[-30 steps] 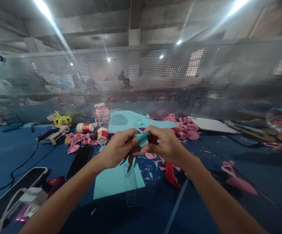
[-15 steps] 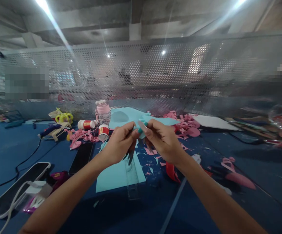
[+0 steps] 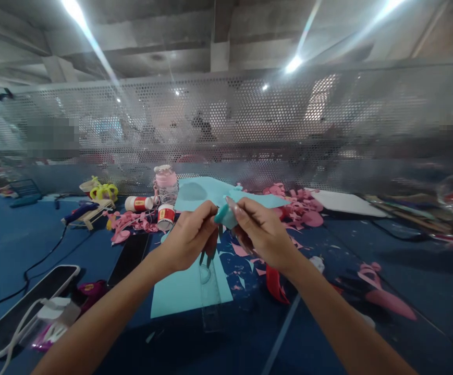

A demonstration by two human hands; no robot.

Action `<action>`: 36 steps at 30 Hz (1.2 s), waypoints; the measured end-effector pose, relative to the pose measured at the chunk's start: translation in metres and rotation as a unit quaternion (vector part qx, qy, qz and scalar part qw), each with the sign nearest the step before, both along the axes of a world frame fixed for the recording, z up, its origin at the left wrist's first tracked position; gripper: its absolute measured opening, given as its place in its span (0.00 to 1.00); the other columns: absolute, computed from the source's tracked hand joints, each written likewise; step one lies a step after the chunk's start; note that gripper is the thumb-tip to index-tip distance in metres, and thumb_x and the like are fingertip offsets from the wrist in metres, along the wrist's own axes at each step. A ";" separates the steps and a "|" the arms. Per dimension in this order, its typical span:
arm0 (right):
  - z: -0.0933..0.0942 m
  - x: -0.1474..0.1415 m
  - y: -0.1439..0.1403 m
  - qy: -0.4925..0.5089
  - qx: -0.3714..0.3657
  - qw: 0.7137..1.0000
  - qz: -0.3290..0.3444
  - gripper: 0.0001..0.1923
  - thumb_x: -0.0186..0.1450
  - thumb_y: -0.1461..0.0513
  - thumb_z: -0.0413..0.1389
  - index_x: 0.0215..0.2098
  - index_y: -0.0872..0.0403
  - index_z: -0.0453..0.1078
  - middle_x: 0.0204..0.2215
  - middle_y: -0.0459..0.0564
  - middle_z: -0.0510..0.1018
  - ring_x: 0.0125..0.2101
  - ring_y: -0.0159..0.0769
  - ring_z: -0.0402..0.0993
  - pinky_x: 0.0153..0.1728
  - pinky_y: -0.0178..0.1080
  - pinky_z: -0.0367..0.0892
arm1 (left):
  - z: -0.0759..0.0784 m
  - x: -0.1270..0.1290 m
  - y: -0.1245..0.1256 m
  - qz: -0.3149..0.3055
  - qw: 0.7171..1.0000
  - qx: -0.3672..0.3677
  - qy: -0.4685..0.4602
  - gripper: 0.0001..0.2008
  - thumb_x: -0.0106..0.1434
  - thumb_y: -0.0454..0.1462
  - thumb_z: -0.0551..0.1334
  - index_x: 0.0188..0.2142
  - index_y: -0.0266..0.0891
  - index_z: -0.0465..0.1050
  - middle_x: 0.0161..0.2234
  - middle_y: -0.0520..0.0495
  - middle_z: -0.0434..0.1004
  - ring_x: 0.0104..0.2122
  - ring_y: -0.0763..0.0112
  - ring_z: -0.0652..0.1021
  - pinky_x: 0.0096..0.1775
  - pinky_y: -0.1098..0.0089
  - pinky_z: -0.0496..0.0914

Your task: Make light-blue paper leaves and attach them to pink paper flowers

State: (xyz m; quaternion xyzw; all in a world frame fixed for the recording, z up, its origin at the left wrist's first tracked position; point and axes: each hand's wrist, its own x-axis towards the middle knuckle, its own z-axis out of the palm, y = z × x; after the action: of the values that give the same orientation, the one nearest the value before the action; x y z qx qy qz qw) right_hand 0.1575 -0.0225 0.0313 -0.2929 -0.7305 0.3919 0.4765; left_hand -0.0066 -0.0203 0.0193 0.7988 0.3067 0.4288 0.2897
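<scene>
My left hand [image 3: 189,238] and my right hand [image 3: 262,233] meet above the blue table, and both pinch a small rolled piece of teal paper [image 3: 224,216] between their fingertips. Something dark and thin hangs below my left fingers; I cannot tell what it is. Beneath the hands lies a light blue paper sheet [image 3: 179,291] with a clear plastic ruler [image 3: 209,291] across it. A larger light blue sheet [image 3: 203,191] lies farther back.
Pink paper cut-outs [image 3: 302,208] and scraps are scattered at the back and right. Glue sticks [image 3: 138,203], a pink-capped jar [image 3: 166,185], a glue gun [image 3: 81,211], a phone [image 3: 130,251], red scissors handles [image 3: 273,278] and a tablet with a charger [image 3: 23,307] surround the work spot. A perforated metal screen [image 3: 249,130] closes the far edge.
My hands have stayed together over the light blue sheet. The teal paper piece has been turned between my fingertips and now looks more tightly rolled; my right hand shifted slightly.
</scene>
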 end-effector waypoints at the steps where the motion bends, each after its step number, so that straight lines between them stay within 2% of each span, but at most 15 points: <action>1: -0.001 -0.001 0.000 0.003 -0.001 1.000 0.003 0.13 0.63 0.53 0.47 0.27 0.53 0.57 0.12 0.36 0.60 0.10 0.21 0.56 0.11 0.27 0.53 | -0.001 0.001 0.000 -0.006 1.000 -0.011 -0.015 0.13 0.65 0.44 0.46 0.29 0.38 0.56 0.14 0.57 0.64 0.13 0.82 0.66 0.17 0.80 0.61; 7: -0.003 -0.001 0.002 -0.009 -0.019 0.999 0.032 0.12 0.63 0.54 0.48 0.28 0.53 0.58 0.13 0.36 0.60 0.10 0.20 0.55 0.11 0.27 0.53 | 0.002 0.003 -0.001 -0.071 0.983 -0.145 -0.082 0.13 0.63 0.45 0.50 0.30 0.37 0.58 0.14 0.58 0.64 0.11 0.81 0.66 0.13 0.80 0.60; 10: -0.005 0.000 0.004 0.008 0.017 1.000 0.001 0.09 0.64 0.55 0.47 0.37 0.52 0.60 0.16 0.37 0.62 0.13 0.22 0.59 0.13 0.27 0.56 | 0.004 0.005 -0.004 -0.066 0.975 -0.166 -0.131 0.13 0.62 0.45 0.52 0.28 0.37 0.58 0.13 0.58 0.62 0.11 0.83 0.65 0.13 0.81 0.60; 12: -0.008 0.001 0.005 0.025 0.055 0.998 -0.009 0.13 0.63 0.55 0.49 0.43 0.51 0.59 0.21 0.40 0.67 0.17 0.24 0.64 0.16 0.29 0.61 | 0.005 0.007 -0.005 -0.059 0.970 -0.175 -0.157 0.13 0.62 0.45 0.52 0.28 0.37 0.58 0.13 0.59 0.61 0.10 0.83 0.64 0.13 0.82 0.60; 14: -0.011 0.001 0.006 0.029 0.101 0.994 -0.015 0.17 0.59 0.54 0.54 0.44 0.51 0.62 0.27 0.45 0.71 0.23 0.28 0.69 0.21 0.31 0.66 | 0.005 0.008 -0.006 -0.056 0.968 -0.182 -0.164 0.13 0.61 0.45 0.52 0.28 0.37 0.58 0.13 0.59 0.61 0.10 0.83 0.64 0.12 0.81 0.59; 16: -0.013 0.001 0.006 0.025 0.137 0.989 -0.042 0.18 0.56 0.55 0.58 0.42 0.52 0.65 0.31 0.48 0.73 0.27 0.31 0.71 0.25 0.33 0.69 | 0.003 0.009 -0.007 -0.054 0.969 -0.184 -0.159 0.13 0.62 0.45 0.52 0.28 0.37 0.58 0.12 0.59 0.60 0.10 0.82 0.63 0.12 0.81 0.58; 19: -0.014 0.000 0.005 0.017 0.155 0.984 -0.082 0.17 0.55 0.57 0.59 0.42 0.52 0.67 0.31 0.48 0.74 0.29 0.33 0.72 0.26 0.34 0.70 | 0.001 0.010 -0.007 -0.054 0.971 -0.171 -0.156 0.14 0.62 0.45 0.51 0.28 0.38 0.58 0.13 0.59 0.59 0.10 0.83 0.62 0.12 0.81 0.58; 23: -0.012 -0.001 0.002 0.043 0.146 0.985 -0.081 0.17 0.54 0.58 0.61 0.41 0.53 0.69 0.31 0.48 0.75 0.31 0.34 0.74 0.31 0.36 0.72 | 0.000 0.008 -0.009 -0.061 0.977 -0.141 -0.149 0.15 0.63 0.47 0.49 0.28 0.38 0.59 0.13 0.58 0.59 0.10 0.82 0.62 0.13 0.80 0.57; 28: -0.006 -0.001 -0.002 0.058 0.099 0.992 -0.053 0.17 0.53 0.57 0.60 0.40 0.53 0.69 0.32 0.49 0.75 0.31 0.36 0.74 0.31 0.38 0.73 | 0.001 0.002 -0.008 -0.027 0.994 -0.056 -0.095 0.18 0.63 0.49 0.46 0.28 0.37 0.61 0.12 0.57 0.61 0.11 0.81 0.64 0.14 0.79 0.57; 31: -0.004 0.001 -0.003 0.036 0.106 0.992 -0.061 0.19 0.52 0.57 0.62 0.41 0.53 0.68 0.29 0.48 0.75 0.28 0.35 0.73 0.27 0.37 0.72 | 0.003 -0.001 -0.005 -0.041 0.993 -0.082 -0.073 0.16 0.62 0.47 0.50 0.28 0.37 0.61 0.12 0.57 0.61 0.11 0.81 0.64 0.13 0.80 0.57; 36: -0.002 0.006 -0.002 -0.036 0.182 0.979 -0.081 0.11 0.55 0.56 0.60 0.33 0.54 0.69 0.22 0.46 0.75 0.23 0.32 0.71 0.25 0.35 0.67 | 0.004 -0.001 -0.004 -0.061 0.987 -0.120 -0.087 0.15 0.62 0.46 0.51 0.27 0.38 0.59 0.13 0.58 0.61 0.10 0.82 0.64 0.13 0.80 0.58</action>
State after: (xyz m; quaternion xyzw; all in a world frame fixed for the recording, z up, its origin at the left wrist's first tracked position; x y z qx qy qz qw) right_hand 0.1633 -0.0248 0.0296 -0.2733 -0.7803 0.2011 0.5253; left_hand -0.0073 -0.0245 0.0234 0.7353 0.2806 0.4383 0.4341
